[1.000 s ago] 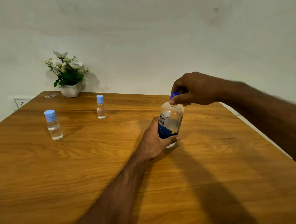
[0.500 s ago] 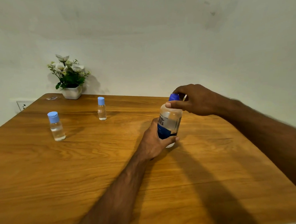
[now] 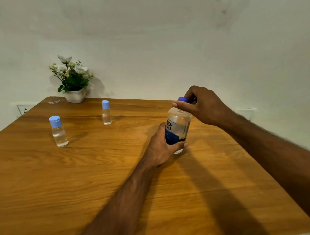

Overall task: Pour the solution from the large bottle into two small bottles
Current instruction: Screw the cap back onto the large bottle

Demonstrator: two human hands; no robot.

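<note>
The large clear bottle [image 3: 178, 127] with a blue and white label stands on the wooden table [image 3: 99, 174], right of centre. My left hand [image 3: 161, 149] grips its lower body. My right hand [image 3: 204, 105] pinches the dark blue cap [image 3: 182, 99] at the bottle's top. Whether the cap has come off the neck I cannot tell. Two small clear bottles with light blue caps stand apart to the left: a wider one [image 3: 58, 131] nearer me and a slimmer one [image 3: 106, 112] farther back. Both are capped.
A white pot of artificial flowers [image 3: 73, 80] sits at the table's far left corner against the wall. A wall socket [image 3: 24, 109] shows beside the table's left edge. The table's right edge runs diagonally under my right forearm.
My right hand has turned on the blue cap, its fingers shifting from over the top to a pinch from the right. My head has tilted, so the scene sits lower. The left hand keeps its grip.
</note>
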